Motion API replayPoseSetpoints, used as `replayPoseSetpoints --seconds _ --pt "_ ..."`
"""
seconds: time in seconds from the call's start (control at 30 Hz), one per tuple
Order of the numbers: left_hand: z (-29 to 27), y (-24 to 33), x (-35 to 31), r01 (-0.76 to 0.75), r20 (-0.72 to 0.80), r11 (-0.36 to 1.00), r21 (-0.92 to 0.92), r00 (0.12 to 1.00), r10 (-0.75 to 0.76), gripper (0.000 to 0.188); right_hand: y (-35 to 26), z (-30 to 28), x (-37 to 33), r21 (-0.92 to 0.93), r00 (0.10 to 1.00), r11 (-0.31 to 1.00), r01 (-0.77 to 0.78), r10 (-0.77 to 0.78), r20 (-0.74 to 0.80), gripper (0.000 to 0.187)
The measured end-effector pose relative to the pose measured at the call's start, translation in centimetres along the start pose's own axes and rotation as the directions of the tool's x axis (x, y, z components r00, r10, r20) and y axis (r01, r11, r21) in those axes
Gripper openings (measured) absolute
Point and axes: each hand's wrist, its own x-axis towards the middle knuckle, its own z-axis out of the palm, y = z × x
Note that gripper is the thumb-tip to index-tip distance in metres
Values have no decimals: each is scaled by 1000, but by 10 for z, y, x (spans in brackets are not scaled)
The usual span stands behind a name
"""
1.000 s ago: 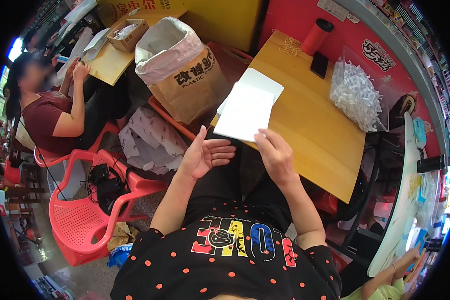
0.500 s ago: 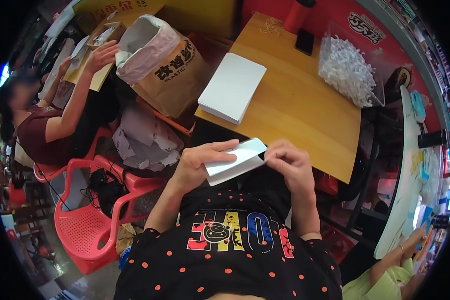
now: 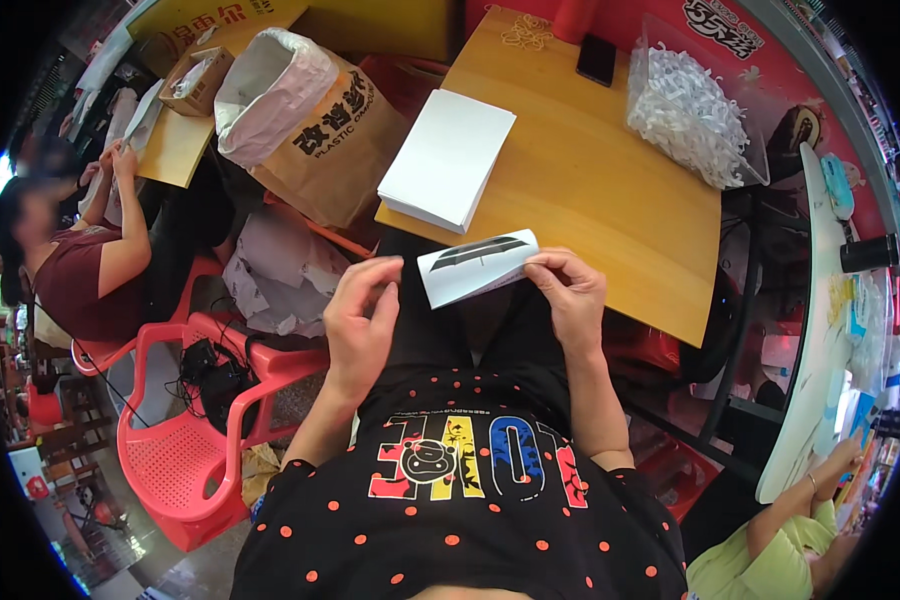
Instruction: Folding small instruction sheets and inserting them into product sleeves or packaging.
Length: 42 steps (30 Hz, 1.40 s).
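Observation:
A folded white sheet of paper with a dark printed shape on its upper face is held over my lap, near the table's front edge. My right hand pinches its right end between thumb and fingers. Just off the paper's left end, my left hand is open, its thumb apart from the fingers and nothing in it. Beyond the folded sheet, a stack of white paper lies on the wooden table at its near left corner.
A clear bin of white paper-like strips, a black phone and rubber bands sit on the table's far side. Left of it stand a large brown paper bag and a red plastic chair. A co-worker sits at far left.
My left hand has let go of the folded sheet and moved left. The sheet has turned, showing its dark print, and stays in my right hand. The co-worker's raised hand has come down.

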Motion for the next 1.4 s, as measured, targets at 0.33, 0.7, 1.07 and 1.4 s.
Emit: replayPoseSetpoints --seconds 0.33,0.7,1.07,1.4 --pt "6 -29 -1 777 679 385 -499 626 -383 26 0 5 -2 80 996 993 -88 85 42 6" --pt "16 -23 5 695 599 221 -685 709 -372 28 21 3 6 44 984 983 -177 177 16 15" --pt "30 -35 -7 621 419 494 -608 780 -465 21 22 9 7 178 967 951 -253 247 58 9" --pt "35 -46 -11 632 447 379 -676 760 -472 23 29 10 9 215 973 949 -230 220 69 9"
